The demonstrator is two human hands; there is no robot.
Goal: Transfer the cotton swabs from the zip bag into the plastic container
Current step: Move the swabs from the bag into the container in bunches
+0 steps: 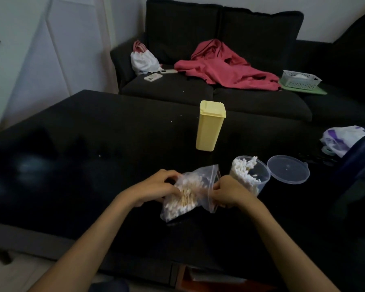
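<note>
While both hands pinch, zip bag between.

The fingertips of the left hand are tucked behind the zip bag, and those of the right hand curl out of sight at its zip edge. That hand also covers the near lower side of the container. At the tabletop's right edge a dark blue thing is cut off by the frame. The tabletop's left end is blurred. What lies in the basket on the sofa is too small to tell
</note>
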